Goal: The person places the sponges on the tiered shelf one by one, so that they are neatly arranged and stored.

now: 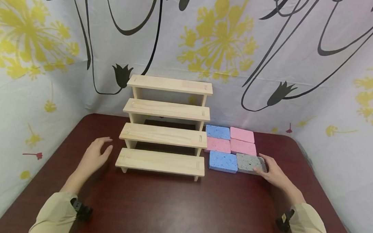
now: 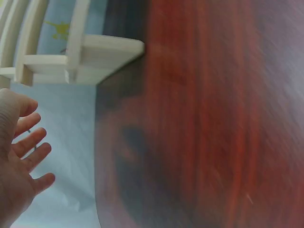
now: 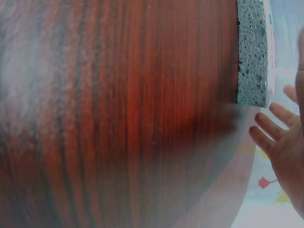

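Observation:
A four-step wooden stand (image 1: 161,162) of pale wood rises at the back middle of the dark red table. To its left hovers my left hand (image 1: 94,156), fingers apart and holding nothing; the left wrist view shows them spread beside the stand. On the stand's right lie sponges in a two-column block. The grey sponge (image 1: 248,163) is at the front right corner, with a blue sponge (image 1: 223,162) on its left. My right hand (image 1: 274,172) is at the grey sponge's right end, thumb over its front edge, fingers loosely extended beside it in the right wrist view.
Behind the front pair lie two pink sponges (image 1: 218,145) (image 1: 243,147), then another blue sponge (image 1: 218,132) and a pink sponge (image 1: 242,135). The table (image 1: 170,212) has rounded back corners. A patterned cloth (image 1: 164,54) hangs behind and at both sides.

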Tool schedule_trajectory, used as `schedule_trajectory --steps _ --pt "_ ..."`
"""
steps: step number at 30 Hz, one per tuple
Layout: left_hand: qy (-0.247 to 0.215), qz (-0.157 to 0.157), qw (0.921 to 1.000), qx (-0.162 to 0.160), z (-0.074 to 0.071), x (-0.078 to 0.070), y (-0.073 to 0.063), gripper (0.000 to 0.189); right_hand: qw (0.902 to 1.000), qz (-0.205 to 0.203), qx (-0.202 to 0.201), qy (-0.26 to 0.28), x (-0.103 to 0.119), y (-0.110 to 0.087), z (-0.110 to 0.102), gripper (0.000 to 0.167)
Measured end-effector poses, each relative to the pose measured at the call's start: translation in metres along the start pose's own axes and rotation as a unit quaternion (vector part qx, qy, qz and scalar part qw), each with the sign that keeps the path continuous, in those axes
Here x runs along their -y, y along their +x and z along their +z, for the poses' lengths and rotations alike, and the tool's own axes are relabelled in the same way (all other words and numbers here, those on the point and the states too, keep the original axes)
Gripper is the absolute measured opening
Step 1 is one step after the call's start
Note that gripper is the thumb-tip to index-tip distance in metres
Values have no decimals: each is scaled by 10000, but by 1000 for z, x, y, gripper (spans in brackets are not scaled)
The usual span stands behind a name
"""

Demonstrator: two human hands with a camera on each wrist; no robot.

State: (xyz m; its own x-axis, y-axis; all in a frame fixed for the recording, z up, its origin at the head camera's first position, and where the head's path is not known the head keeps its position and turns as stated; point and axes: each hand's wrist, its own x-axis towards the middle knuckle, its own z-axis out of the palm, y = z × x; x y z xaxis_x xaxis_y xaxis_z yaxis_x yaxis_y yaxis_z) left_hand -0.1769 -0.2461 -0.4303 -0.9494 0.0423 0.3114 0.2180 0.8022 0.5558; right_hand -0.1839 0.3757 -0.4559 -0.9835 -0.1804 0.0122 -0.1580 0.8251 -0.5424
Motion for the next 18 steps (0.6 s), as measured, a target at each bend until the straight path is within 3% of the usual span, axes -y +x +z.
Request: schedule_trajectory --steps 7,18 --pt "-577 -360 9976 -85 4 -16 19 38 9994 285 187 92 0 4 1 101" --pt "-1340 -654 9887 -181 11 -23 34 39 9991 337 234 -64 0 7 4 107"
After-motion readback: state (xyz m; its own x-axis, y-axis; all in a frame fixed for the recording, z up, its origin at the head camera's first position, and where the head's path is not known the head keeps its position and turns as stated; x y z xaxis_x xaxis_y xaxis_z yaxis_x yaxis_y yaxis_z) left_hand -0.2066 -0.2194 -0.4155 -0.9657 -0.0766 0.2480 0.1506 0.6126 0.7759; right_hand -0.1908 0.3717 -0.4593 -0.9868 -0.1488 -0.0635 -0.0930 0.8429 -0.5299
